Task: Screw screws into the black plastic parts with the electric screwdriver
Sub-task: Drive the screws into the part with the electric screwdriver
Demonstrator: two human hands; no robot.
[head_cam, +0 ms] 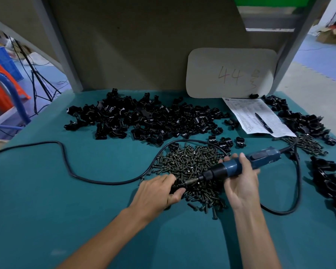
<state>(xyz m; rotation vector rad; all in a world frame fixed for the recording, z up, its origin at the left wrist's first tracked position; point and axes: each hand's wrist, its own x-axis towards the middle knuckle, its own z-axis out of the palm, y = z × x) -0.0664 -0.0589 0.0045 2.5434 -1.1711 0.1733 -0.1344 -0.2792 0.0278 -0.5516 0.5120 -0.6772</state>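
At the near centre of the green table point(47, 200), over the screw pile point(188, 160), the left hand point(157, 193) pinches one black plastic part point(175, 188). The right hand point(241, 181) is wrapped round the electric screwdriver point(229, 169), whose bit meets the part. One screw appears to be going in. The far heap of parts point(144, 117) suggests most work remains, though finished pieces cannot be told from unfinished. The cable point(66, 164) loops left, further parts point(326, 177) crowd the right edge, and the near-left cloth offers moving room.
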